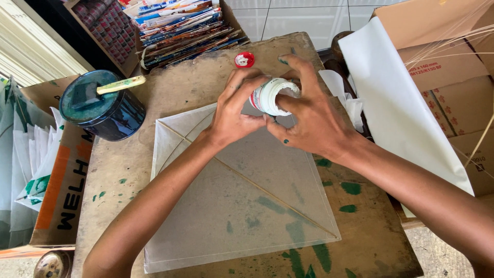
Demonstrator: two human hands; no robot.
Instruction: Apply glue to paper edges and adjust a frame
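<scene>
Head view: fingers of both hands wrap a small white bottle, its cap off, tilted above the upper corner of a pale paper kite. The left hand grips its side; the right hand curls over its mouth. Both forearms reach up over the table. A red cap lies just beyond. At left, a dark tin holds green paint and a brush.

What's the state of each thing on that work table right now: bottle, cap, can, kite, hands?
Small white plastic bottle: uncapped, tilted, held over the kite.
Red round cap: off, lying on the table.
Dark blue round can: open, pale-handled brush resting across its rim.
Translucent paper kite with thin stick frame: lying flat.
Left hand: gripping the bottle.
Right hand: gripping the bottle.
</scene>
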